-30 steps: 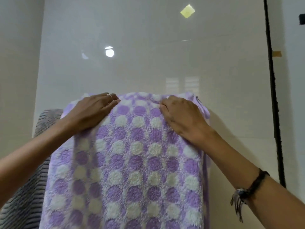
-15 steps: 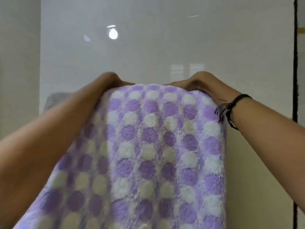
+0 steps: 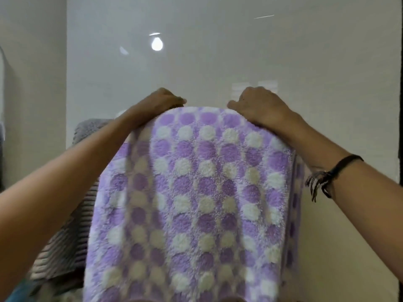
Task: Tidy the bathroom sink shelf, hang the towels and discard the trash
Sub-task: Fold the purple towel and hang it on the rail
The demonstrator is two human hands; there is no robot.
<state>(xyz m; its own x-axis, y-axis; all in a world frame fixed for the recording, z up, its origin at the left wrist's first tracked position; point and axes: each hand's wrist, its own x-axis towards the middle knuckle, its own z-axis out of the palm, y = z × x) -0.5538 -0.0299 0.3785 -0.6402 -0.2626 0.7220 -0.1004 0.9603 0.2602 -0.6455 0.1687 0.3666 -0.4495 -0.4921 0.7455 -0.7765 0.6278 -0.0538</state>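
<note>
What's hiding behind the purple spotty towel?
A grey ribbed towel peeks out behind the purple dotted towel on its left side. The left hand and right hand curl over its top edge. Whatever it hangs on is covered.

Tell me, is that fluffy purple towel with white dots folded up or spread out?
Spread out: the fluffy purple towel with white dots drapes flat, both hands gripping its top edge, left hand, right hand.

My towel [image 3: 196, 192] is lilac fleece, patterned with rows of purple, white and cream dots. The ribbed towel [image 3: 72, 225] beside it is grey. My wristband [image 3: 340, 168] is black; the wall [image 3: 218, 62] glossy off-white.
</note>
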